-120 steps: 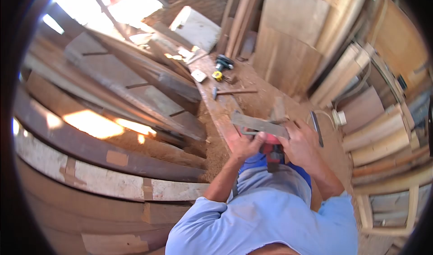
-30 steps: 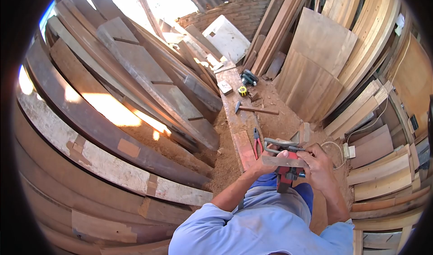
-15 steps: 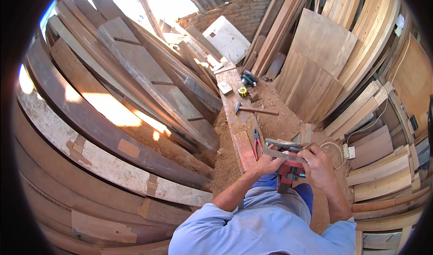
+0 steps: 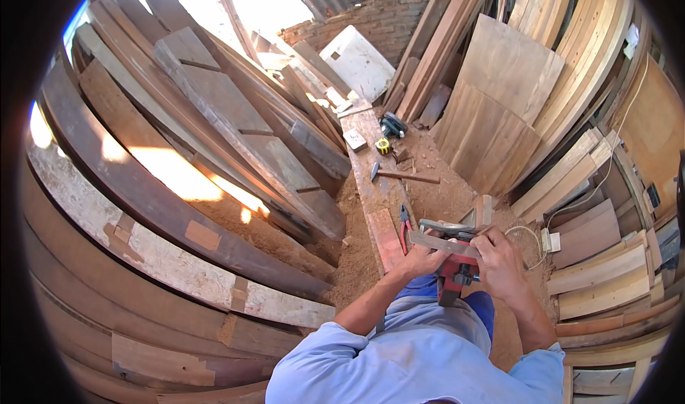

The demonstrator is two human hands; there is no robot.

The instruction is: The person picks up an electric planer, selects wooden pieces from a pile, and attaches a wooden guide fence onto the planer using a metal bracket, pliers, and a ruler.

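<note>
A flat grey metal strip point(image 4: 444, 244) lies across a red and black tool point(image 4: 457, 272) close to my lap. My left hand point(image 4: 422, 260) is closed on the strip's left part. At its right end, my right hand point(image 4: 499, 260) pinches the strip with bent fingers. Just above the strip is a grey metal frame or handle point(image 4: 446, 227), partly hidden. Red-handled pliers point(image 4: 404, 227) lie to the left of my hands. Farther up the bench rest a hammer point(image 4: 407, 175), a yellow tape measure point(image 4: 383, 146) and a dark power tool point(image 4: 392, 125).
The narrow bench point(image 4: 365, 129) runs away from me, with sawdust around it. Long boards point(image 4: 214, 90) crowd the left side. Wooden panels point(image 4: 499, 83) lean at the back right. A pale cable point(image 4: 531, 230) and stacked wood pieces point(image 4: 603, 275) are on the right.
Both hands and the red tool have come right in view since the earliest frame, as the view shifted. Lately the strip has moved slightly up and left, held in both hands.
</note>
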